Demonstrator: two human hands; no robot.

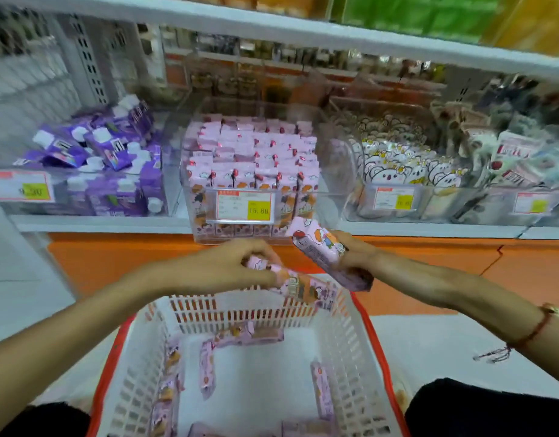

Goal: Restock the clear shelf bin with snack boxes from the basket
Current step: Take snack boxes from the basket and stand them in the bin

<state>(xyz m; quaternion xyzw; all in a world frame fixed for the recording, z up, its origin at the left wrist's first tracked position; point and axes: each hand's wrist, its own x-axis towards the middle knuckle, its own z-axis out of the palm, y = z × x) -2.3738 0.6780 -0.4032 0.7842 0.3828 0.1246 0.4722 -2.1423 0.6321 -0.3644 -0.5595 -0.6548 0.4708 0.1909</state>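
A clear shelf bin (190,171) on the lower shelf holds several rows of upright pink snack boxes (256,152). Below it stands a white basket (360,335) with a red rim, and several pink boxes (207,370) lie along its walls. My left hand (227,266) grips a pink snack box (300,283) lying over the basket's far edge. My right hand (353,250) holds another pink box (322,250) tilted, its top end close to the bin's lower front.
To the left of the clear bin lies a pile of purple cartons (98,159). Bins of white koala-print packs (404,165) stand to the right. Price tags (243,205) hang on the bin fronts. An orange plinth (114,257) runs under the shelf.
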